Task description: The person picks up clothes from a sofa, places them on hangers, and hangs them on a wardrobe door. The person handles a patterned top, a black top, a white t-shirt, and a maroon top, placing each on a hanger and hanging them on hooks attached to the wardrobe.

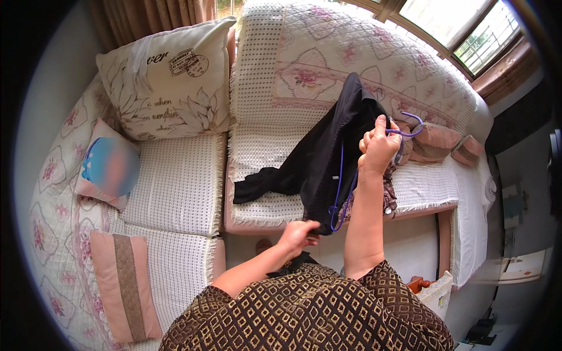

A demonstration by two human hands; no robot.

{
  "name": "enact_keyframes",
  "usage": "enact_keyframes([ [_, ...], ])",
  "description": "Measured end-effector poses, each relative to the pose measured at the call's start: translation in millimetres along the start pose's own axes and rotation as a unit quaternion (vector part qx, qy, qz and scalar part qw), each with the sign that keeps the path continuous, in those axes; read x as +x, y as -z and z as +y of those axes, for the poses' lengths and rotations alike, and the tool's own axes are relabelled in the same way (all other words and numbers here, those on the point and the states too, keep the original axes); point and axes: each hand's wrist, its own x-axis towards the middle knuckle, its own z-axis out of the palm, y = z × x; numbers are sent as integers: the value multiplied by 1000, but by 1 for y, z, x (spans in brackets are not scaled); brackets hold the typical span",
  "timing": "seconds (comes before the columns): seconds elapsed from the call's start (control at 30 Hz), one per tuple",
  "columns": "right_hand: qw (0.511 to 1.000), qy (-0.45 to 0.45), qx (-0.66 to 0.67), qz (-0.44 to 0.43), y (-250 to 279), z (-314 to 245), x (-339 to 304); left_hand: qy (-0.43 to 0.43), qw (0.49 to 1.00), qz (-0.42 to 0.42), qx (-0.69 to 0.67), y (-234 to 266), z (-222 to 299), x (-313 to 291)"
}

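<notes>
While the right hand (379, 146) grips a purple hanger (342, 181), black garment (322, 158) draped between hands — left hand (298, 233) pinching its hem.

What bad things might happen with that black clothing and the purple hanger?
The black garment hangs over only one side of the purple hanger, so it might slide off onto the sofa. The left hand pinches just the lower hem, which may slip free. The right hand holds the hanger near its hook, so it could twist.
</notes>
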Motion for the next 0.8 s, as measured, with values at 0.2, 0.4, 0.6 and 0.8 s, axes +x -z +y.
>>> enact_keyframes([
  [0.2,1000,0,8,11,-4,0,4,-132,982,106,79,-2,-2,0],
  [0.4,999,32,-1,15,-15,8,-2,-21,987,1,158,-27,5,-12],
  [0.6,972,174,-158,29,20,27,18,-133,990,-21,41,-38,19,-44],
  [0.8,930,166,-271,-183,41,38,-24,-285,951,34,113,-35,60,-42],
])
